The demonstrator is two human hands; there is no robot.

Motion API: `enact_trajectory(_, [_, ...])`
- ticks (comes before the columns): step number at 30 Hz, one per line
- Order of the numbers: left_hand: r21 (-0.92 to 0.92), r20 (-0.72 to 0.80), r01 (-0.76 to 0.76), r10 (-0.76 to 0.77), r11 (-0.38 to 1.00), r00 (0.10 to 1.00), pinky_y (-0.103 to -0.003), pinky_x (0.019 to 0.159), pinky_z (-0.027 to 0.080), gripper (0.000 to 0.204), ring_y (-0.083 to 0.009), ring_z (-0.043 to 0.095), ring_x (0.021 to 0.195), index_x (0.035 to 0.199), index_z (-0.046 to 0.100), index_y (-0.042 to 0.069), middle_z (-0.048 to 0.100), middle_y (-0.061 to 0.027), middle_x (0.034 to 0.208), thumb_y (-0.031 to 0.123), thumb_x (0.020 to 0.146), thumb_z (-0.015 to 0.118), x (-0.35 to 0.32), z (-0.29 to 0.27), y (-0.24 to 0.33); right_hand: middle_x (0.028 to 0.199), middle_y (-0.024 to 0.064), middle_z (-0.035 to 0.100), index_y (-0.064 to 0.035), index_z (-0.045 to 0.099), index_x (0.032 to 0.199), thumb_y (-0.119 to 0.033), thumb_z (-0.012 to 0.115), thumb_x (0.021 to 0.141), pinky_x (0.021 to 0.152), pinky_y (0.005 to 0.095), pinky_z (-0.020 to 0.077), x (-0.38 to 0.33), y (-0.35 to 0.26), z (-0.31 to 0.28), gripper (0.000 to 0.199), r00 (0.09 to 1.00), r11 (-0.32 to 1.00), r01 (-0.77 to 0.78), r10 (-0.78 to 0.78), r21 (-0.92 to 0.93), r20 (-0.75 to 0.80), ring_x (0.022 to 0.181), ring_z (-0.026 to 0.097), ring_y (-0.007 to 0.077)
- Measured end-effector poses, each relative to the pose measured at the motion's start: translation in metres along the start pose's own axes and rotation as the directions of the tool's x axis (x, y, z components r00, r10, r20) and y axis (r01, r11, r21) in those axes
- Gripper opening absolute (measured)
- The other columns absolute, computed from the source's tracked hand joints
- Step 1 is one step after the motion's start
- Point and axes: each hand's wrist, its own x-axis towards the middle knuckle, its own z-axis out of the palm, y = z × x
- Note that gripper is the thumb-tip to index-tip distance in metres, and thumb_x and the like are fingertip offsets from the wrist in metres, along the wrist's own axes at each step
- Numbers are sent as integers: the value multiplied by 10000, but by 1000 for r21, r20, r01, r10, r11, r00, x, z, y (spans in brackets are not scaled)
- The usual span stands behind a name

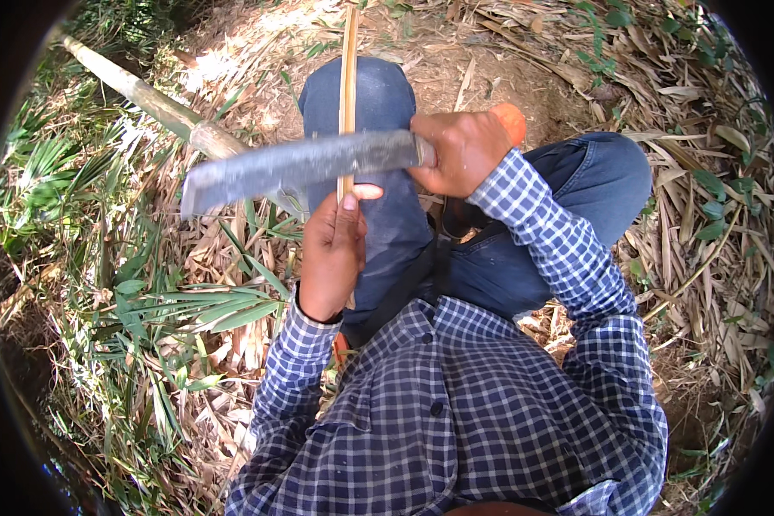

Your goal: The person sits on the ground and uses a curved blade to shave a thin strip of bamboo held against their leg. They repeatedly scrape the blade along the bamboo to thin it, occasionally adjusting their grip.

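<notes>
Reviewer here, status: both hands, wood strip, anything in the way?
Right hand grips knife; left hand pinches wood strip below it. Knife crosses in front, hiding part of wood strip; contact unclear. Pole off to the left.

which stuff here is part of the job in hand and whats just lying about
In use:
broad-bladed knife, gripped in the right hand
narrow strip, held in the left hand

Apparently just lying about:
long pole, in neither hand
dry leaves
green fronds

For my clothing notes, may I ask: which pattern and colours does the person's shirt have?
The shirt is checked, dark blue with white lines; head view.
</notes>
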Motion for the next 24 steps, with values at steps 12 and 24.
enact_trajectory(12, [89, 39, -17, 13, 996, 999, -197, 395, 278, 328, -23, 306, 446, 1070, 612, 37, 345, 61, 627, 268, 1063, 379, -6, -7, 1, 559, 142, 617, -82, 661, 774, -308, 698, 740, 525, 455, 534, 14, 17, 3, 232, 990, 999, -46, 46, -1, -133, 528, 650, 327])
enact_trajectory(24, [79, 62, 35, -40, 996, 997, -199, 381, 270, 319, -21, 279, 429, 1057, 611, 30, 339, 59, 612, 269, 1059, 398, -18, -4, 1, 566, 135, 611, -84, 631, 808, -301, 706, 731, 535, 458, 529, 5, 5, 6, 242, 996, 999, -36, 37, 9, -81, 559, 653, 340])
